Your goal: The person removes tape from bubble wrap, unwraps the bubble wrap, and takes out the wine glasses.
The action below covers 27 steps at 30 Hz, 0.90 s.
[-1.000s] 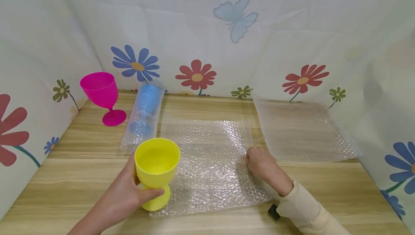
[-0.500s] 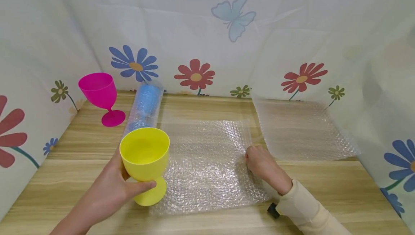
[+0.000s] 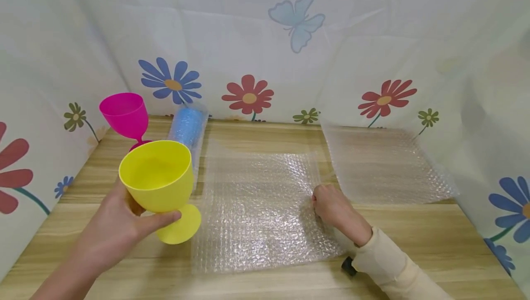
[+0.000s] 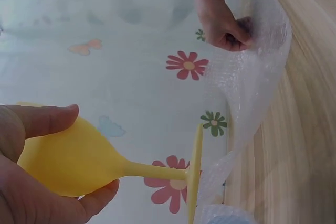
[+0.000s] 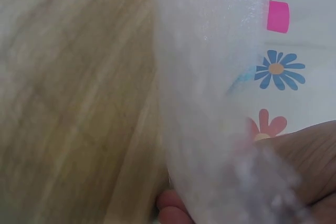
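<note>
My left hand point(image 3: 107, 228) grips a yellow goblet point(image 3: 161, 196) by its bowl, thumb across the near side. The goblet is tilted and held above the table; in the left wrist view its stem and foot point(image 4: 194, 174) point away from the palm. My right hand point(image 3: 336, 208) pinches the right edge of a bubble wrap sheet point(image 3: 252, 222) spread at the middle of the table. In the right wrist view the wrap point(image 5: 210, 77) passes between thumb and fingers point(image 5: 173, 213), which it partly hides.
A pink goblet point(image 3: 126, 118) stands at back left, its foot partly behind the yellow one. Beside it lies a blue object point(image 3: 187, 125) rolled in bubble wrap. Another wrap sheet point(image 3: 377, 166) lies at back right. A flowered cloth point(image 3: 232, 28) encloses the wooden table point(image 3: 385, 222).
My left hand has carried the yellow goblet left and up, off the wrap's left edge, and it now covers part of the rolled blue object. My right hand has stayed in place.
</note>
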Motion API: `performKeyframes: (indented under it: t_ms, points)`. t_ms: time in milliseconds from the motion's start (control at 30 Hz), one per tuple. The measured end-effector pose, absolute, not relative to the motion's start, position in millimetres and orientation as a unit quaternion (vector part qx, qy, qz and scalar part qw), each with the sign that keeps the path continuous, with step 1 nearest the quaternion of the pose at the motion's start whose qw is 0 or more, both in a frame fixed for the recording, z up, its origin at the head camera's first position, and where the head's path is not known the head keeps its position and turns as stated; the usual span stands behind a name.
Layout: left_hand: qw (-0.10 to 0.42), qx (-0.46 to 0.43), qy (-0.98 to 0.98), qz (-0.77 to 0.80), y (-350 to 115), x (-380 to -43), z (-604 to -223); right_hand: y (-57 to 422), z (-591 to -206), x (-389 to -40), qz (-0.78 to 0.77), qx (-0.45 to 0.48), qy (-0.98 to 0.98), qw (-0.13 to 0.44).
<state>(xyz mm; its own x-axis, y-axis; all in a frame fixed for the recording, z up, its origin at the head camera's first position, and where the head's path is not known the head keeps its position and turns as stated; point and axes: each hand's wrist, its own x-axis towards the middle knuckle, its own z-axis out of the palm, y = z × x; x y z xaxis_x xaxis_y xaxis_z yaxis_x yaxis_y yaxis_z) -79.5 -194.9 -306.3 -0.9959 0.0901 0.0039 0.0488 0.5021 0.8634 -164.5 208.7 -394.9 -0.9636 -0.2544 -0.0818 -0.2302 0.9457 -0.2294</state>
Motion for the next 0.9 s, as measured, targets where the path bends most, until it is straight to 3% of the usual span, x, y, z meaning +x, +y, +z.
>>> performKeyframes:
  t_ms: [900]
  points:
    - [-0.148, -0.002, 0.848, 0.508, -257.4, -117.2, -285.2, 209.7, -395.2, -166.8, -0.108, -0.118, 0.985, 0.061]
